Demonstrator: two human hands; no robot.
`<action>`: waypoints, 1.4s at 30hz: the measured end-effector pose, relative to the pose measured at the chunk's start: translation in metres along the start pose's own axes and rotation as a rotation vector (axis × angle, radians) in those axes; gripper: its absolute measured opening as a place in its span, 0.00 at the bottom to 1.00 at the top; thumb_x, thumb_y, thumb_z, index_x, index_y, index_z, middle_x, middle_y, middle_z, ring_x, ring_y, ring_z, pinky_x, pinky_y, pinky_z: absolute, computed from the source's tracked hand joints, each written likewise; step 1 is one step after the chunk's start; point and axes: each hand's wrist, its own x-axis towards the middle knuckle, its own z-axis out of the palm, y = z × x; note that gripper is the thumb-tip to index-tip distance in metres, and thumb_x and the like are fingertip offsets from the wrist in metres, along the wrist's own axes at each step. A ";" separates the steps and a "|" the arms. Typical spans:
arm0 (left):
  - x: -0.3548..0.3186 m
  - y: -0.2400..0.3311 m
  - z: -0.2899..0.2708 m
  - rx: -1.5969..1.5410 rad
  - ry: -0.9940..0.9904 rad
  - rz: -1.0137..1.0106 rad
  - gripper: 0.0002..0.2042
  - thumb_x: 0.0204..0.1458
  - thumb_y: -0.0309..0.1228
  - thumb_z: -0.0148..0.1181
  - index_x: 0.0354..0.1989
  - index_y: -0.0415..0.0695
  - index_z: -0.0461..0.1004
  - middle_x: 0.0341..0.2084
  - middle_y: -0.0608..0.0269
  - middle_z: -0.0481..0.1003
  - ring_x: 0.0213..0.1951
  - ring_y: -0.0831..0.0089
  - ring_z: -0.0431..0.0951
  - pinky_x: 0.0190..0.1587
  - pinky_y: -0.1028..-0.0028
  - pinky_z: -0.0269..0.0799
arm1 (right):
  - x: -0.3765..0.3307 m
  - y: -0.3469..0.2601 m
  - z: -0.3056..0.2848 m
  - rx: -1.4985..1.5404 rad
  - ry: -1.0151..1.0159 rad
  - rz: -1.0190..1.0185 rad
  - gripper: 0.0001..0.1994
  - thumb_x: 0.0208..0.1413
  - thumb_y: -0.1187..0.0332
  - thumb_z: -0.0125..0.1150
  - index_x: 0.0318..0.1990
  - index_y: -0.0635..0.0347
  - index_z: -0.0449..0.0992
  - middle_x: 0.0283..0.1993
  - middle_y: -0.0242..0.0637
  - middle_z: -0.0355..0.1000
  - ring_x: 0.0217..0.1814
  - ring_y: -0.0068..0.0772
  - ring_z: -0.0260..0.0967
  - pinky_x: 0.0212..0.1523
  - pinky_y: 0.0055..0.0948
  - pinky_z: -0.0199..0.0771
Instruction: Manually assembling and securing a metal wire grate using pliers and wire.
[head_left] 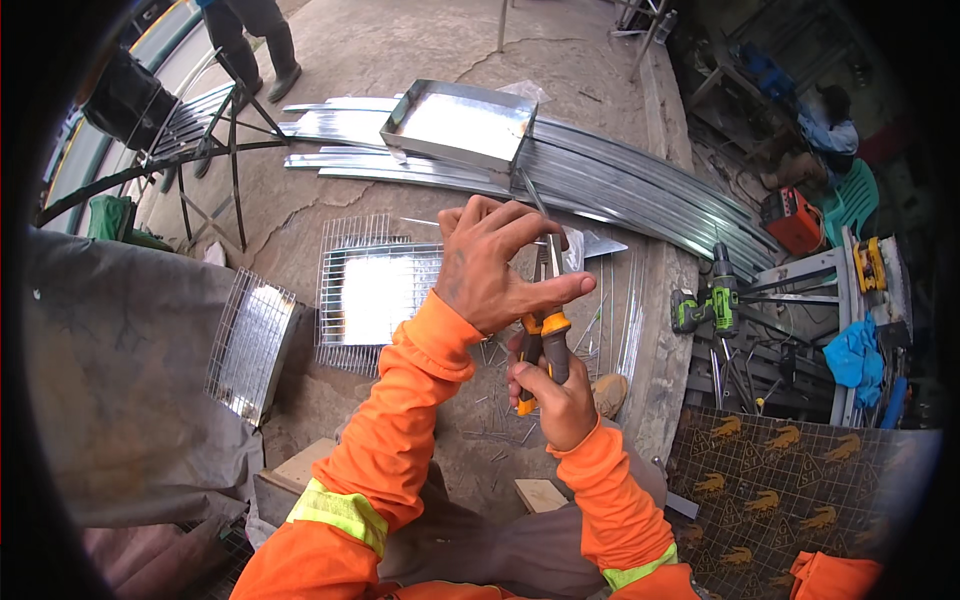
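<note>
In the head view, the right hand (566, 402) clenches its grip around the pliers (554, 324) at their handles, likely for leverage. The left hand (482, 262) curls beside their jaws, perhaps to steady them; I cannot tell what it grasps. A dark board (800, 478) bears yellow animal prints with lettering.

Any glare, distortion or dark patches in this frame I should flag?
Head view: glare washes out the metal panel left of the hands, and the metal tray has bright highlights; head view: fisheye bending curves the metal strips, with black at the rim; head view: upper-right background is dim, yet the pliers remain distinguishable.
</note>
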 end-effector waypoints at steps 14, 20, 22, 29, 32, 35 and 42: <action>-0.003 -0.009 -0.009 -0.220 -0.028 -0.032 0.17 0.36 0.47 0.71 0.25 0.49 0.76 0.26 0.71 0.73 0.37 0.69 0.66 0.47 0.66 0.54 | -0.005 0.010 0.012 0.053 -0.062 -0.028 0.16 0.50 0.74 0.51 0.48 0.68 0.67 0.32 0.33 0.66 0.29 0.22 0.62 0.31 0.24 0.65; -0.003 -0.010 -0.014 -0.265 -0.085 -0.033 0.18 0.36 0.47 0.72 0.26 0.47 0.76 0.27 0.70 0.72 0.36 0.69 0.66 0.46 0.67 0.55 | -0.006 0.014 0.013 0.261 -0.131 0.034 0.18 0.50 0.73 0.51 0.50 0.67 0.65 0.33 0.34 0.65 0.31 0.24 0.63 0.34 0.26 0.65; -0.002 -0.009 -0.013 -0.234 -0.083 -0.025 0.18 0.36 0.47 0.72 0.26 0.47 0.76 0.27 0.70 0.72 0.36 0.69 0.66 0.46 0.67 0.55 | -0.006 0.007 0.012 0.318 -0.139 0.074 0.20 0.49 0.74 0.50 0.51 0.68 0.63 0.34 0.36 0.64 0.32 0.26 0.62 0.35 0.29 0.65; -0.001 -0.007 -0.011 -0.256 -0.034 0.008 0.18 0.36 0.45 0.71 0.27 0.45 0.75 0.25 0.68 0.71 0.35 0.69 0.65 0.44 0.67 0.55 | -0.010 0.009 0.013 0.259 -0.176 0.038 0.23 0.47 0.73 0.52 0.53 0.68 0.61 0.35 0.39 0.63 0.35 0.29 0.62 0.37 0.33 0.66; -0.003 -0.007 -0.007 -0.377 -0.070 -0.039 0.17 0.36 0.45 0.71 0.26 0.45 0.75 0.24 0.68 0.71 0.35 0.68 0.65 0.45 0.67 0.56 | -0.013 0.012 0.018 0.360 -0.203 0.069 0.23 0.47 0.73 0.52 0.53 0.68 0.61 0.36 0.39 0.64 0.35 0.29 0.62 0.37 0.32 0.65; -0.003 -0.007 -0.001 -0.387 -0.083 -0.062 0.18 0.37 0.45 0.72 0.29 0.45 0.75 0.26 0.67 0.72 0.36 0.68 0.66 0.46 0.67 0.57 | -0.010 0.013 0.014 0.468 -0.248 0.059 0.23 0.48 0.73 0.52 0.54 0.68 0.61 0.37 0.39 0.65 0.36 0.29 0.63 0.38 0.33 0.66; -0.005 -0.009 0.009 -0.577 0.449 -0.281 0.22 0.56 0.47 0.60 0.50 0.43 0.68 0.44 0.60 0.70 0.46 0.71 0.70 0.53 0.70 0.62 | 0.003 0.005 -0.001 -0.284 0.099 -0.265 0.19 0.53 0.78 0.51 0.54 0.69 0.66 0.39 0.41 0.69 0.37 0.33 0.70 0.42 0.33 0.72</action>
